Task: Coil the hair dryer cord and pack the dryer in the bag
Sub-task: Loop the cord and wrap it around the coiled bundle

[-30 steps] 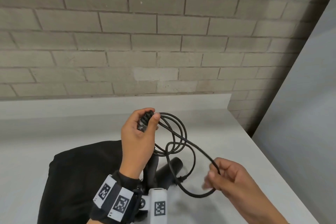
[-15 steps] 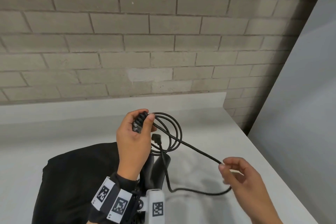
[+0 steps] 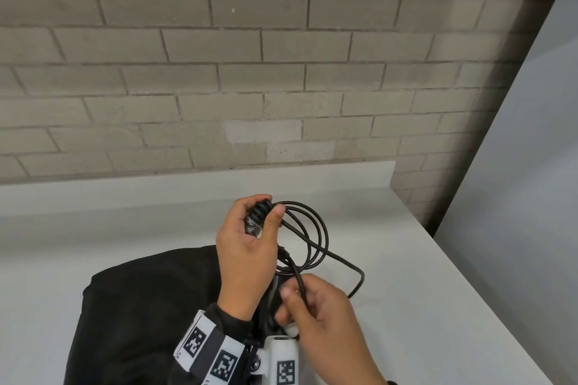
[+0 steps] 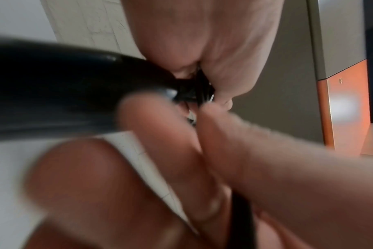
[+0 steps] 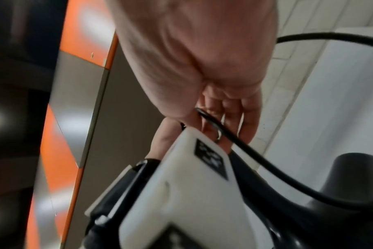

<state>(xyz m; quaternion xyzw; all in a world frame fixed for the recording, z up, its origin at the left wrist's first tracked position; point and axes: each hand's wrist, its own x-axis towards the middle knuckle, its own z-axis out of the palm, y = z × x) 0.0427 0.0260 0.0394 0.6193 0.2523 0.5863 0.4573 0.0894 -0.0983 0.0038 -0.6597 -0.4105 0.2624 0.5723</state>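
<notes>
My left hand (image 3: 266, 212) is raised over the table and grips the ribbed end of the black hair dryer (image 4: 53, 84) together with a few loops of its black cord (image 3: 322, 234). The dryer body hangs below that hand, mostly hidden; its grey barrel (image 5: 356, 171) shows in the right wrist view. My right hand (image 3: 292, 294) sits just below the coil and pinches the loose cord (image 5: 256, 160) between thumb and fingers. A slack bend of cord sticks out to its right. The black bag (image 3: 140, 306) lies on the table under my left forearm.
The white table (image 3: 422, 306) runs to a brick wall (image 3: 281, 87) behind. A grey panel (image 3: 516, 197) stands along the table's right edge. A white tagged camera mount (image 3: 281, 362) sits on my left wrist.
My right hand has moved left and in toward the coil, carrying the stretched cord with it. The cord now bends slack at the right. My left hand keeps its hold.
</notes>
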